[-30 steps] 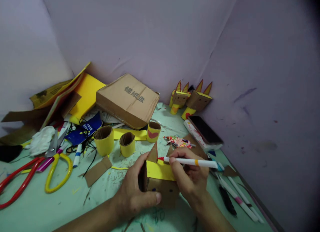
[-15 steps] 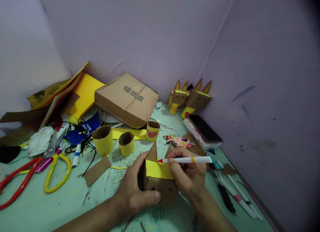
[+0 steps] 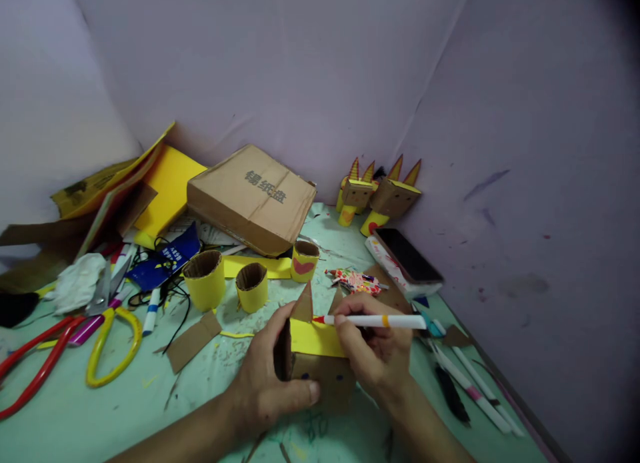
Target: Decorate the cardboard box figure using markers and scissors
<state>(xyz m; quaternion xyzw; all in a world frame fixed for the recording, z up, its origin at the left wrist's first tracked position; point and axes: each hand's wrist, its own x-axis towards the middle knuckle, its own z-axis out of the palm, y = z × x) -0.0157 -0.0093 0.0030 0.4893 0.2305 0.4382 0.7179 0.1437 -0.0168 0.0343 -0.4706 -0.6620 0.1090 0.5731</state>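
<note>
My left hand (image 3: 267, 370) is closed around the left side of a cardboard animal head (image 3: 323, 373), its thumb pressed on the brown front below a dark eye dot. The head has a yellow top and two pointed cardboard ears, the right one partly hidden. My right hand (image 3: 377, 350) pinches a white marker pen (image 3: 367, 321) with an orange band, held nearly level. Its red tip touches or almost touches the yellow top beside the base of the left ear (image 3: 303, 304). Beyond the head stand yellow cardboard tubes (image 3: 251, 288), one (image 3: 304, 262) bearing a red heart.
Scissors with red and yellow handles (image 3: 114, 348) lie at left. A cardboard box (image 3: 253, 196) and yellow sheets (image 3: 165, 193) lean at the back. Two finished-looking cardboard animals (image 3: 396, 196) stand at back right, near a phone (image 3: 407, 255). Several pens (image 3: 473, 390) lie at right.
Almost nothing differs. The whole view has shifted very slightly; both hands keep their grips, and the marker tip stays by the left ear's base.
</note>
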